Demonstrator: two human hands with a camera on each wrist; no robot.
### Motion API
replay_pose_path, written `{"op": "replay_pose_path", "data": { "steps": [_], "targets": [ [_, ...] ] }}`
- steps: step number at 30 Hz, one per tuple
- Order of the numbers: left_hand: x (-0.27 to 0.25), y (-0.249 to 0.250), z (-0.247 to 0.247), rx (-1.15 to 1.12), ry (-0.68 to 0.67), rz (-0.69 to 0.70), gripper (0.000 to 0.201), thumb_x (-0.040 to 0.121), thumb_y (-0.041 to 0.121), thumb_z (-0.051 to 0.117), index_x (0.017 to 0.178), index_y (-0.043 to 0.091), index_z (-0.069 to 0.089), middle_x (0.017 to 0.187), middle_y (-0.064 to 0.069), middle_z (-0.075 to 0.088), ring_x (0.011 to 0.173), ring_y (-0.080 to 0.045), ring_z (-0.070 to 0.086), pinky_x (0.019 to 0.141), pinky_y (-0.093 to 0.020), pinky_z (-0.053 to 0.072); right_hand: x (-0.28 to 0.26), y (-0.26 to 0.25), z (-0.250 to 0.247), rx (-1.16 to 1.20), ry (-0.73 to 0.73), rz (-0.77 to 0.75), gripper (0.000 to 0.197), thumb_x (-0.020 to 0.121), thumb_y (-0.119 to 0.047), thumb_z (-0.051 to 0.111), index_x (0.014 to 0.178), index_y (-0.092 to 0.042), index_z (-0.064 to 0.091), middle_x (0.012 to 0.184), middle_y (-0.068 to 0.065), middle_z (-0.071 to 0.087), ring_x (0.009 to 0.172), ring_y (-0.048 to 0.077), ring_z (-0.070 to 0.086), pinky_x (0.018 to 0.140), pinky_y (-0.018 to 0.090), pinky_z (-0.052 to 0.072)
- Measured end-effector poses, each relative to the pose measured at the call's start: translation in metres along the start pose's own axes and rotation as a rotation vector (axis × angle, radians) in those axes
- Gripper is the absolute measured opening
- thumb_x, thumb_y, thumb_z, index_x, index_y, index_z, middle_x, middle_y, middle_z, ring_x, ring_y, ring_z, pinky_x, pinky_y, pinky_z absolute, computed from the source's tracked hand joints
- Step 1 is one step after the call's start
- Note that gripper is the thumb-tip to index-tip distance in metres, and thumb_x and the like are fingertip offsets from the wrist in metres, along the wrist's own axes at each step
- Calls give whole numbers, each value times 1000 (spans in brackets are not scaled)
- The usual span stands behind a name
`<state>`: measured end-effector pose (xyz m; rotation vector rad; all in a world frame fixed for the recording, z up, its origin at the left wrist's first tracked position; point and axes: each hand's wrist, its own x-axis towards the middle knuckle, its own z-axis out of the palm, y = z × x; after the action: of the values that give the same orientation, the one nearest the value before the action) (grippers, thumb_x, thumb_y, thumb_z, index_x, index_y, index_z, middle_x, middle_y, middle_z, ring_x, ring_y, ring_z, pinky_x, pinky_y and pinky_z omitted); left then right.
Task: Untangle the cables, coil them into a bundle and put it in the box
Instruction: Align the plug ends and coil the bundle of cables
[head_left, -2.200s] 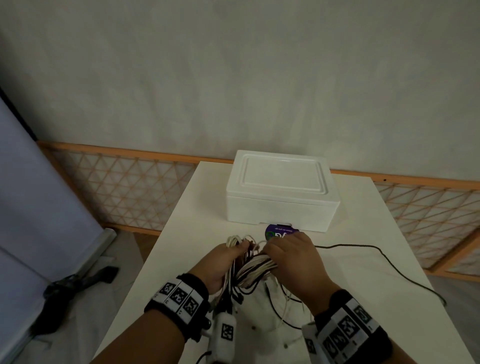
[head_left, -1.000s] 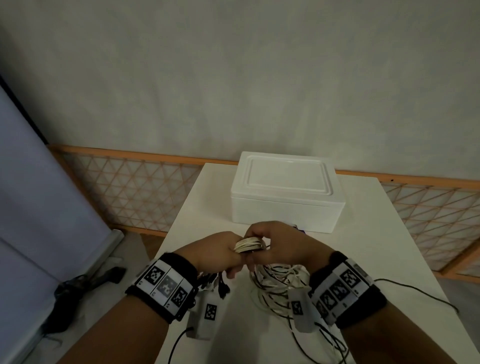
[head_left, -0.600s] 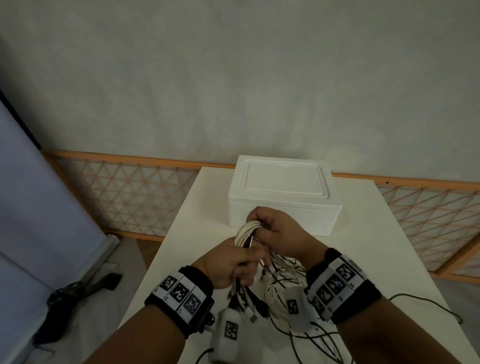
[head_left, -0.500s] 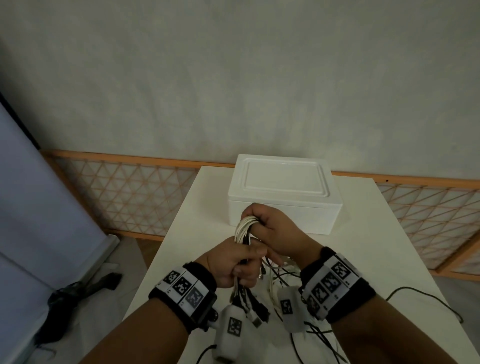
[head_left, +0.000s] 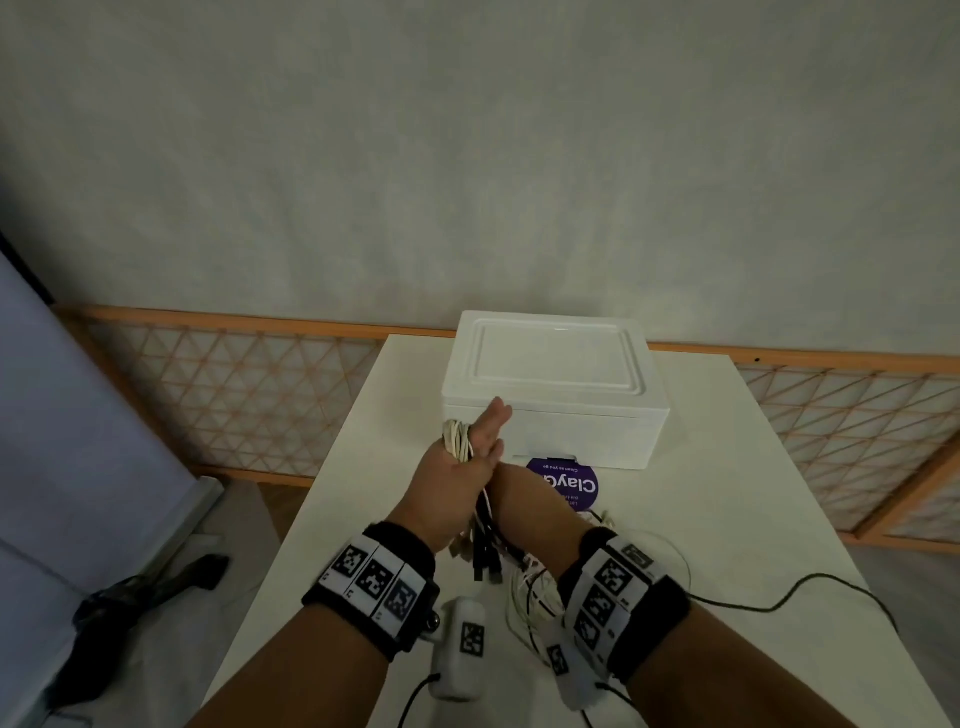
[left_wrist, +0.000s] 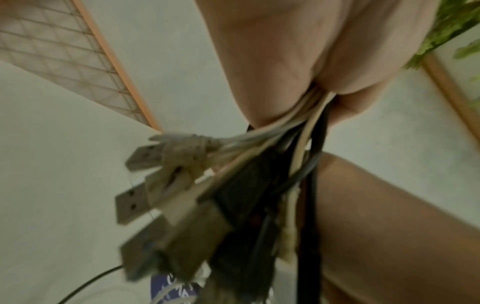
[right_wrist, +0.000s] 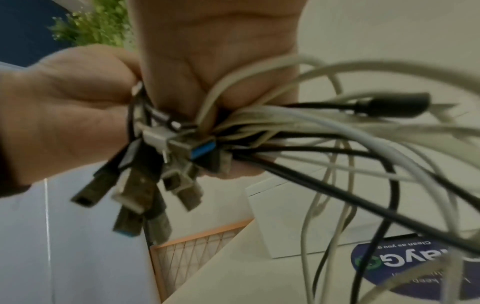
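A bunch of white and black cables (head_left: 457, 440) is looped round my left hand (head_left: 467, 457), whose fingers point straight at the closed white box (head_left: 550, 384). Its thumb pinches the cable ends against the palm (left_wrist: 285, 51). Several USB plugs (left_wrist: 161, 197) hang below the wrist. My right hand (head_left: 519, 499) sits just under and right of the left one, its fingers hidden in the head view. In the right wrist view it (right_wrist: 215, 51) grips the strands (right_wrist: 298, 127) leading off the bunch. Loose loops (head_left: 530, 597) trail onto the white table (head_left: 363, 519).
A round purple label (head_left: 569, 484) lies in front of the box. One thin black cable (head_left: 779, 605) runs across the table toward its right edge. A wooden lattice fence (head_left: 234, 374) stands behind the table. The floor drops away on the left.
My left hand has straightened its fingers toward the box, with the cables now wound round it. My right hand has dropped from above the bunch to under the left hand.
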<state>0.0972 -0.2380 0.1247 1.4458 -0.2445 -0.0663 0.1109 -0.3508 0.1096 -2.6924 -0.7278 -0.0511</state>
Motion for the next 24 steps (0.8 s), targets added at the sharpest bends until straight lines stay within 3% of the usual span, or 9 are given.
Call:
{"op": "replay_pose_path", "data": {
  "steps": [2, 3, 6, 9, 13, 16, 18, 21, 24],
  "targets": [
    [7, -12, -7, 138, 32, -4, 59, 93, 8, 50, 109, 64, 57, 147, 14, 41, 138, -5, 35, 119, -37, 23, -3, -7, -1, -187, -164, 11, 24, 91, -7, 50, 113, 0, 56, 103, 15, 62, 98, 30, 62, 77, 36, 48],
    [11, -17, -10, 185, 67, -21, 61, 95, 6, 48, 111, 64, 53, 147, 14, 41, 137, -5, 36, 118, -37, 24, -8, -10, -2, -199, -221, 45, 25, 93, -8, 42, 116, -2, 50, 96, 13, 59, 97, 33, 61, 70, 38, 46],
    [16, -30, -23, 281, 143, -91, 56, 96, 4, 47, 119, 56, 47, 145, 7, 44, 133, -10, 42, 116, -38, 29, -17, -17, 0, -273, -249, 80, 23, 90, -5, 42, 112, -3, 45, 72, 5, 48, 83, 34, 63, 50, 30, 31],
    [16, -44, -30, 345, 159, -117, 55, 95, 0, 44, 136, 36, 41, 142, -1, 48, 131, -14, 45, 113, -41, 34, -25, -26, 3, -280, -265, 73, 20, 90, -3, 40, 109, -3, 48, 67, 4, 43, 54, 23, 45, 45, 26, 23],
    [16, -53, -29, 474, 133, -220, 62, 93, -7, 41, 147, 22, 32, 141, -9, 50, 130, -18, 48, 112, -39, 35, -31, -28, 7, -280, -282, 50, 15, 93, -4, 38, 103, -5, 49, 61, -2, 27, 48, 15, 25, 45, 26, 18],
    [16, -54, -33, 533, 69, -297, 62, 96, -2, 38, 150, 24, 21, 146, -10, 44, 133, -19, 45, 115, -38, 29, -35, -27, 10, -264, -299, 76, 21, 96, -12, 39, 112, -2, 49, 70, 4, 46, 57, 21, 41, 50, 27, 27],
    [16, -56, -37, 570, 63, -320, 61, 97, -1, 38, 151, 23, 19, 146, -9, 44, 132, -20, 46, 114, -37, 30, -39, -25, 10, -244, -282, 78, 28, 98, -25, 42, 114, -4, 48, 95, 10, 61, 77, 28, 57, 61, 31, 35],
    [17, -53, -36, 598, 109, -270, 57, 97, 1, 40, 150, 18, 24, 142, -5, 48, 126, -19, 51, 110, -35, 36, -44, -22, 5, -233, -234, 63, 37, 97, -38, 42, 115, -6, 47, 104, 10, 62, 91, 29, 62, 65, 31, 36],
    [15, -48, -35, 499, 120, -271, 52, 99, 5, 41, 146, 23, 28, 102, 1, 63, 97, -14, 61, 90, -20, 46, -42, -16, -8, -292, -152, -13, 40, 96, -45, 40, 109, -8, 49, 99, 9, 63, 87, 30, 62, 62, 32, 37]
  ]
}}
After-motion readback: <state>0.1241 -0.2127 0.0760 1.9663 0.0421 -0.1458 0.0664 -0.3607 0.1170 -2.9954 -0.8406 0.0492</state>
